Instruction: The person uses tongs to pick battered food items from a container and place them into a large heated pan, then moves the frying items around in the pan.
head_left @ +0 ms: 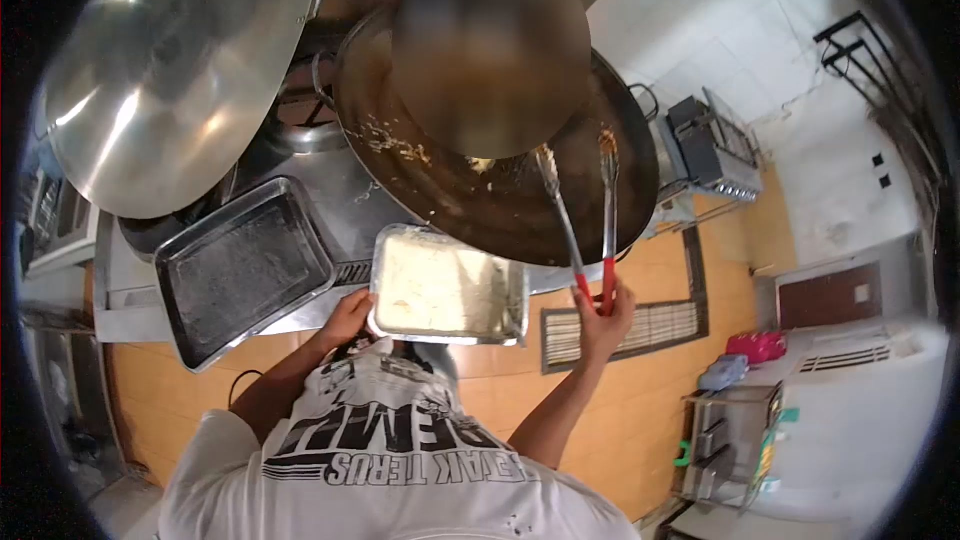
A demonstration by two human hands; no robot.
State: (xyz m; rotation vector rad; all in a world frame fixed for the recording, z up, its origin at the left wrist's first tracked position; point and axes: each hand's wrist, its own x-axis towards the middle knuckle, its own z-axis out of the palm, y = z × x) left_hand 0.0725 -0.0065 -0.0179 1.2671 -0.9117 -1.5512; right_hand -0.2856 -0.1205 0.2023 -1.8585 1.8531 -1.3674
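My right hand (pixel 606 314) is closed around the red handles of metal tongs (pixel 562 210). The two arms of the tongs stand apart over the large dark wok (pixel 470 210), and brownish food bits cling to their tips. With my left hand (pixel 348 317) I grip the left edge of a metal tray (pixel 524 315) in front of me. A pale, floury or batter-like layer (pixel 440 285) fills this tray, which sits close to the wok's near rim. Fried crumbs (pixel 395 145) lie on the wok's left side. A round blur hides the wok's upper middle.
A dark, shallow baking tray (pixel 245 275) rests on the steel counter (pixel 345 215) at left. Behind it, a big shiny metal lid or pan (pixel 190 70) leans up. A small oven-like appliance (pixel 715 145) stands right of the wok, and a rack (pixel 725 445) farther right.
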